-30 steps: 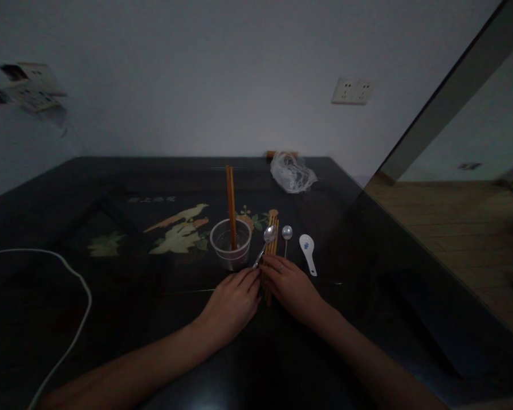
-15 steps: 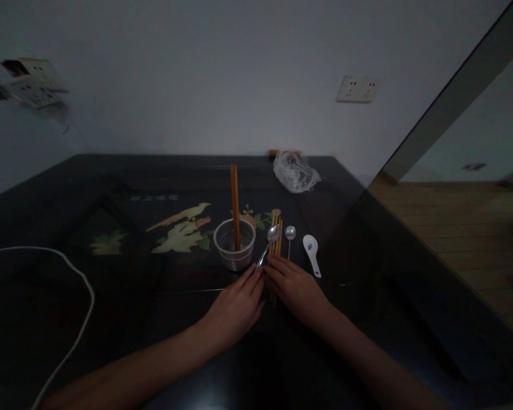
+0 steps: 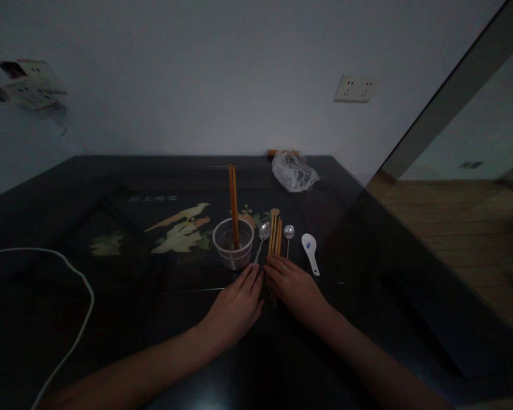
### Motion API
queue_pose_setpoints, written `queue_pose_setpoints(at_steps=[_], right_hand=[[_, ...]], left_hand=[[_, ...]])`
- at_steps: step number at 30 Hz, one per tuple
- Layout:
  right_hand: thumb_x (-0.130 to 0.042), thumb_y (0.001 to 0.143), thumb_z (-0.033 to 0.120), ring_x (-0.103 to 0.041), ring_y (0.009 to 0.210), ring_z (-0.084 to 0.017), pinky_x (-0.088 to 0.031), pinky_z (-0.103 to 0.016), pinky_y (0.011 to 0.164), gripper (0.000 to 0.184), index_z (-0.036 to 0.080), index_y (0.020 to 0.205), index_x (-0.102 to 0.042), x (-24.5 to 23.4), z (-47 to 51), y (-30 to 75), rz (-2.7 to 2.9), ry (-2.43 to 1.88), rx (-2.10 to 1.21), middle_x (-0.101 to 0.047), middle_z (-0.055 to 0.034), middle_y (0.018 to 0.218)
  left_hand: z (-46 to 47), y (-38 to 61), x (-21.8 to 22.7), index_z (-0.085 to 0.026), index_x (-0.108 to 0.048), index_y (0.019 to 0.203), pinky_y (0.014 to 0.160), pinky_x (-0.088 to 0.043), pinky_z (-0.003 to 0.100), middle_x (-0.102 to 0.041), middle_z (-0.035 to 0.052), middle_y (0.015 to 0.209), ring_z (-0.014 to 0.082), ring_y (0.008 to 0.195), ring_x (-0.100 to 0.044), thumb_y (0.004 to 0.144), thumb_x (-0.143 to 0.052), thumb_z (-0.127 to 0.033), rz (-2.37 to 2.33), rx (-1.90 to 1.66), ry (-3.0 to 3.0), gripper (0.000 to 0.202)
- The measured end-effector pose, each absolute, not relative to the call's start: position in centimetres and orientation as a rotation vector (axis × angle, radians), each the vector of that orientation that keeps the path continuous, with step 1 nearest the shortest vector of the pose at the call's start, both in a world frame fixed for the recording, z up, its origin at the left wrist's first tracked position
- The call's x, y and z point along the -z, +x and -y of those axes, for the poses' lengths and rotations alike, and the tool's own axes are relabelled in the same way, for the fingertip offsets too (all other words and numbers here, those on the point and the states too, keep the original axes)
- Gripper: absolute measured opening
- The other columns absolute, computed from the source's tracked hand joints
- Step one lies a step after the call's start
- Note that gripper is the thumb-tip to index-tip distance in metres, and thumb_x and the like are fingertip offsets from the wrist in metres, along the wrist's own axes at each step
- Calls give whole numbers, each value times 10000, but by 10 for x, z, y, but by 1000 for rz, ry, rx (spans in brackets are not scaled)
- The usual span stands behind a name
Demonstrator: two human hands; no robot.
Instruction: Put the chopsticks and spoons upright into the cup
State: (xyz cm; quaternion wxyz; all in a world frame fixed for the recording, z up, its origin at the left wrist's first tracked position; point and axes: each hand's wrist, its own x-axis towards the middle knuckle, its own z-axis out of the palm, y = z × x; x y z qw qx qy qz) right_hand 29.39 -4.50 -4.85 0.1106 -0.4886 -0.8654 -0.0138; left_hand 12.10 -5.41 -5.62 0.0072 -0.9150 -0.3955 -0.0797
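Observation:
My left hand (image 3: pixel 234 306) has its fingertips closed on the handle of a metal spoon (image 3: pixel 264 232), which lies beside a metal cup (image 3: pixel 234 261). A pair of chopsticks (image 3: pixel 234 202) stands in the cup. Across several wooden chopsticks (image 3: pixel 275 236) lying on the table, my right hand (image 3: pixel 297 286) has its fingers pressed together over their middle; a ring shows on one finger. Their lower ends come out beneath this hand. Right of them lie a small round-bowled spoon (image 3: pixel 289 232), its handle end hidden by my right hand, and a white ceramic spoon (image 3: pixel 310 250) with a blue mark.
The dark table (image 3: pixel 171 336) has a bird and flower picture. A crumpled clear plastic bag (image 3: pixel 294 173) lies near the wall beside an orange-brown stick-like thing (image 3: pixel 277 152). A white cable (image 3: pixel 83 279) curves across the left side. Wall sockets (image 3: pixel 354 89) are above the table.
The metal spoon's bowl has swung left, off the chopsticks and towards the cup, with my left hand at its handle. My right hand has stayed nearly in place over the chopsticks.

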Motion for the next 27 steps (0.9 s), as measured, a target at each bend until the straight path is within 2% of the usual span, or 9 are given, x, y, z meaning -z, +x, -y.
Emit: queue_pose_setpoints(at_steps=[9, 20, 27], right_hand=[[-553, 873, 142, -565, 1140, -245, -473, -357, 989, 280, 97, 1137, -636, 45, 45, 296, 2569, -1398, 35, -623, -126, 1216], [-552, 866, 121, -561, 1131, -236, -476, -352, 973, 247, 105, 1092, -648, 30, 46, 303, 2623, -1409, -151, -617, -135, 1197], [-550, 863, 126, -578, 1075, -235, -502, -360, 916, 241, 133, 1085, -642, 26, 45, 305, 2609, -1415, -207, -616, -121, 1182]], left_hand=[[56, 120, 50, -52, -476, 1301, 1052, -425, 370, -484, 162, 1380, 257, 1305, -421, 854, -480, -204, 1194, 194, -2903, 472], [60, 119, 41, -84, -460, 1324, 1025, -448, 391, -443, 142, 1418, 254, 1318, -401, 876, -479, -239, 1254, 112, -2983, 475], [56, 121, 31, -89, -511, 1277, 1037, -435, 387, -525, 129, 1348, 248, 1269, -457, 871, -500, -227, 1257, 105, -3032, 429]])
